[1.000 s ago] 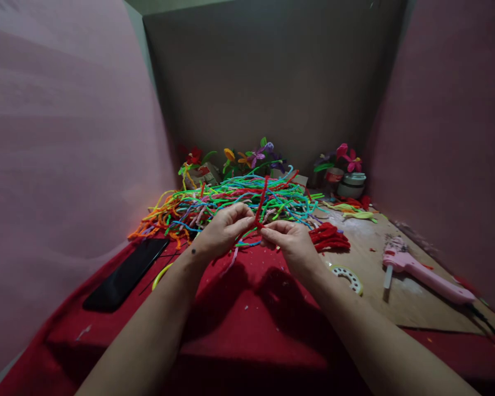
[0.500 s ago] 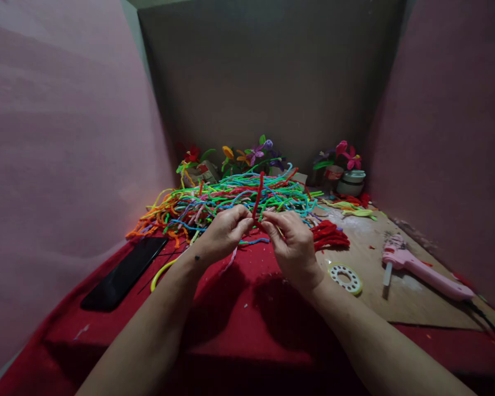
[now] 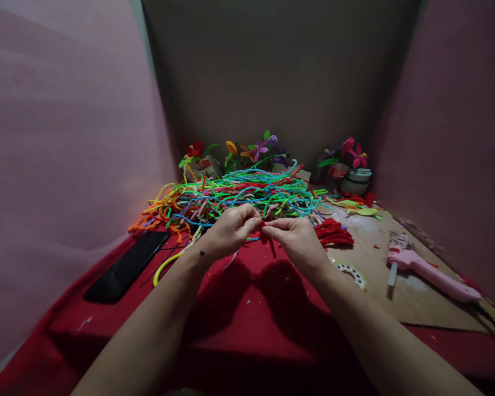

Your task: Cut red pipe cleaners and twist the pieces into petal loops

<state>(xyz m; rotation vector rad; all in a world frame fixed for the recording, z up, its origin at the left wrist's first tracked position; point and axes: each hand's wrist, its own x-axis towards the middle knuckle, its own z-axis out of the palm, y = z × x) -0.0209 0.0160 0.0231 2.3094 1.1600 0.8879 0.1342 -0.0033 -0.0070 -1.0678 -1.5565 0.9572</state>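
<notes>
Above the red cloth, my left hand (image 3: 237,225) and my right hand (image 3: 295,236) meet fingertip to fingertip. Both pinch a red pipe cleaner (image 3: 268,235) between thumb and fingers. Its short end hangs down between the hands, and the rest is hidden by my fingers. Just behind them spreads a big heap of multicoloured pipe cleaners (image 3: 247,190), mostly green, blue, orange and red. A bundle of red pipe cleaners (image 3: 334,234) lies to the right of my right hand.
A black phone (image 3: 126,269) lies at left on the red cloth (image 3: 239,330). At right, a pink glue gun (image 3: 433,272) and a tape roll (image 3: 352,273) rest on a brown board (image 3: 388,300). Pipe-cleaner flowers (image 3: 259,148) stand at the back, near a pale jar (image 3: 356,180).
The red pipe cleaner's end stood upright before; now a short end points down between my hands. My right hand has turned flatter, and the view has shifted slightly.
</notes>
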